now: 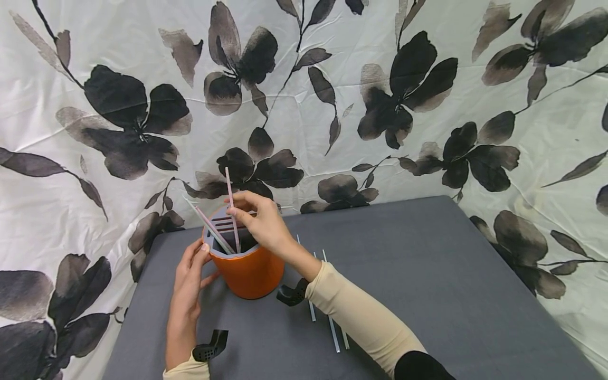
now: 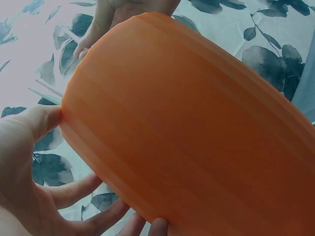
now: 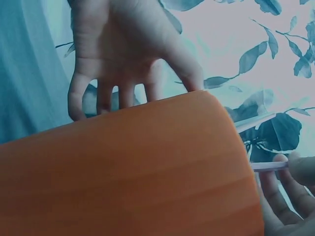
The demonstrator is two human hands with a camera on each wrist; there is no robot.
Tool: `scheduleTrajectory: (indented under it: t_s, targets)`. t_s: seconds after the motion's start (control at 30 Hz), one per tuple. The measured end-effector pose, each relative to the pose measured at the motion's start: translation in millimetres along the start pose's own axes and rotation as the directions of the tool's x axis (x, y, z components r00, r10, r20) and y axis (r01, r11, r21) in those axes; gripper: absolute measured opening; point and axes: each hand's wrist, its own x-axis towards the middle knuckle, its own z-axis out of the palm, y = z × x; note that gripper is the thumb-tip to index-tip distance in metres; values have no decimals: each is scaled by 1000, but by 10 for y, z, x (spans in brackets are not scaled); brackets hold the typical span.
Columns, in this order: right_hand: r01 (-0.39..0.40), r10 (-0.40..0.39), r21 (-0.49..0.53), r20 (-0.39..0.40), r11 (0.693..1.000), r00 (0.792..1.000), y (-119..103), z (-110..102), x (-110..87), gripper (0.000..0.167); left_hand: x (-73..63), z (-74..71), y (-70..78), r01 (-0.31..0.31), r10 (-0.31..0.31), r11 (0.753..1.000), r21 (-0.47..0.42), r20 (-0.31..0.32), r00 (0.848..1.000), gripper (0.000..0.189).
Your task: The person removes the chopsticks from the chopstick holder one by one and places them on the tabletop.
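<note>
Grey table (image 1: 404,264), floral cloth (image 1: 304,111) behind: an indoor spot, kind unclear.

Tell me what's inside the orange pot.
Thin sticks lean inside the orange pot, beside another stick the right hand pinches. The front wall hides their lower ends and the bottom.

The person wears cream long sleeves, the right sleeve (image 1: 363,319) lightly creased and meeting a rounded black section (image 1: 423,367) further up the arm, the left sleeve (image 1: 187,369) showing only its end. An angular black wrist mount sits at each cuff, left (image 1: 211,347) and right (image 1: 291,294); the left one bears small dots.
</note>
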Motion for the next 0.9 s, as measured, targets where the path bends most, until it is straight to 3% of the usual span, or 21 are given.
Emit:
scheduleTrajectory:
  t_s: [0.4,0.67,0.9]
  targets:
    - [91,-34,258,-215,962,976,-54,-89,13,26,6,-1,-5,5,-5,1000,-7,-7,1000,60]
    - [194,-97,308,-304,932,948,-201,-235,36,26,-6,2,-10,5,-5,1000,-9,-16,1000,60]
    - [235,-97,378,-348,896,932,-343,-437,49,24,-8,12,-10,4,-4,1000,-10,-24,1000,60]
